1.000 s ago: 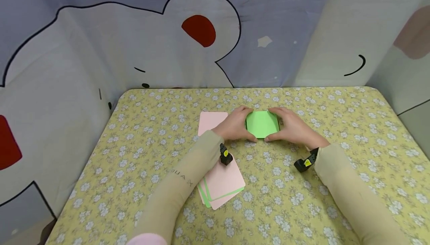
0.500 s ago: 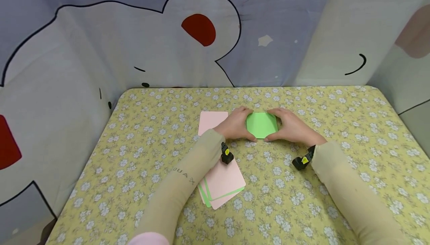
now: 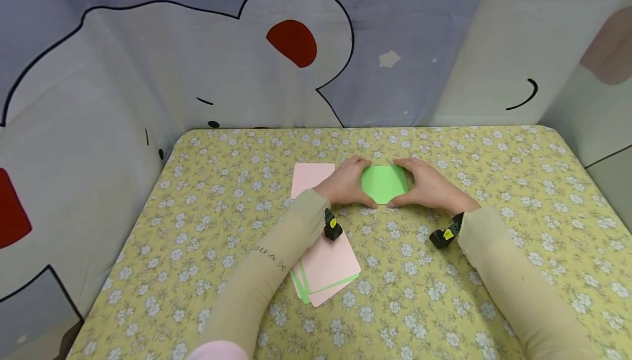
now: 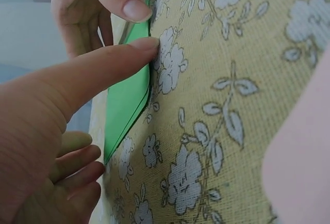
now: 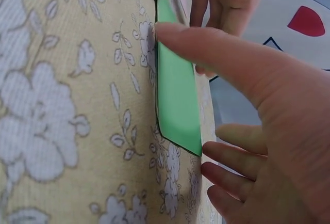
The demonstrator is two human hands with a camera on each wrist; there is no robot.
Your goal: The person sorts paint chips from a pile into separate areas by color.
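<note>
- Centrally in the head view, a folded green paper (image 3: 384, 184) lies flat on the yellow flowered tablecloth (image 3: 444, 294), just above mid-frame. The left hand (image 3: 344, 184) frames its left side and the right hand (image 3: 428, 187) its right, fingers along the far edge, thumbs meeting at the near corner.
- Lower left of it, a stack of pink and green sheets (image 3: 326, 272) lies partly under the left sleeve; another pink sheet (image 3: 308, 178) lies left of the left hand.
- Left wrist view: the thumb (image 4: 103, 69) lies nearly straight, its tip pressing the paper's edge (image 4: 126, 105).
- Right wrist view: the thumb (image 5: 216, 48) presses likewise; the fingers curve loosely beside the paper (image 5: 178, 105).
- Judged step: flattening a crease. Next likely calls for lifting an edge for another fold.
</note>
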